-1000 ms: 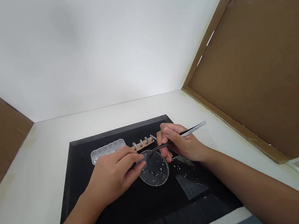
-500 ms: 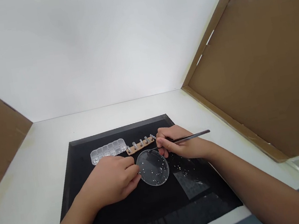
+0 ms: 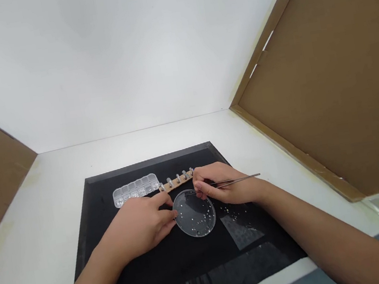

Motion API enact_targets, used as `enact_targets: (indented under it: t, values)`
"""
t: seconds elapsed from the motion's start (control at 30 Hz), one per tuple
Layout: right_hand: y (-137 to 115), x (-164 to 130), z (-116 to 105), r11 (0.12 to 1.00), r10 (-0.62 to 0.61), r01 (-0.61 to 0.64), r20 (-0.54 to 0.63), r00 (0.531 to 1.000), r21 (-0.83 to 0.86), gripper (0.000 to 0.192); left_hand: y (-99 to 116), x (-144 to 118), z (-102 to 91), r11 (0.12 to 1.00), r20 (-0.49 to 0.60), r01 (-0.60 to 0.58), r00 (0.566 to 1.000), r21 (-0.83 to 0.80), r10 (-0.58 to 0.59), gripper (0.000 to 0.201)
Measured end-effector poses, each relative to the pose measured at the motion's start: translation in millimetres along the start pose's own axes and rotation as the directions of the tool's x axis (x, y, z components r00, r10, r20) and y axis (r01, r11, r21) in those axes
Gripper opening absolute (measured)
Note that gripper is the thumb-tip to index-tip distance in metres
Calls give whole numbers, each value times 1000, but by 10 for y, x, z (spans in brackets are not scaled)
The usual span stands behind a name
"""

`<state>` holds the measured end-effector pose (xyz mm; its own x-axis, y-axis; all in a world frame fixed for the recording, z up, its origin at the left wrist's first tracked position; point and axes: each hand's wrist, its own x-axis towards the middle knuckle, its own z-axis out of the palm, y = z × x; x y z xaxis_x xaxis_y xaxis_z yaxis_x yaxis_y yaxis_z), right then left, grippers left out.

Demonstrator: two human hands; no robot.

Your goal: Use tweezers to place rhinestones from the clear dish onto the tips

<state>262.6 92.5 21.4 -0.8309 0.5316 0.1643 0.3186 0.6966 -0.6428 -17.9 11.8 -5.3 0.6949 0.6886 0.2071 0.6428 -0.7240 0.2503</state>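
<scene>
My right hand (image 3: 217, 183) is closed around a pair of tweezers (image 3: 240, 180). Their tips reach down over the far part of a clear round dish (image 3: 188, 226), close to its surface. Small pale bits lie scattered in the dish, most of them toward its right side. At the dish's left rim, my left hand (image 3: 145, 223) grips the edge, thumb at the rim and index finger bent above it. Just behind the dish is a tan strip (image 3: 174, 185) bearing several clear nail tips (image 3: 170, 182); my right fingers cover its right end.
A clear compartment box (image 3: 135, 189) with small shiny pieces stands at the back left of the black mat (image 3: 160, 276). A clear film square (image 3: 243, 233) lies right of the dish, with loose bits near it. Cardboard panels (image 3: 328, 91) border both sides.
My right hand has shifted slightly left, and the tweezers have turned and lie flatter, tips over the dish. My left index finger has lifted and bent at the dish's rim.
</scene>
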Motion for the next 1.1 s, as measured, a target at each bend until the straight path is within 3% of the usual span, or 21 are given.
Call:
enact_targets:
  t: [0.17,0.5,0.83,1.1]
  values:
    - [-20,5,-5,1000,-13,13,5,1000,-9,30,27,10,-36,999,43,39,998,18,-40,25]
    - [-18,17,18,999,36,-36,-3,999,-38,31,17,5,-30,1000,15,11,1000,2,-11,26]
    - [-19,34,47,968,206,-200,-25,978,152,35,12,-1,-21,1000,8,2,1000,13,-3,26]
    - [-32,44,26,963,215,-211,-5,977,170,35,1,12,-13,999,5,3,1000,33,-3,25]
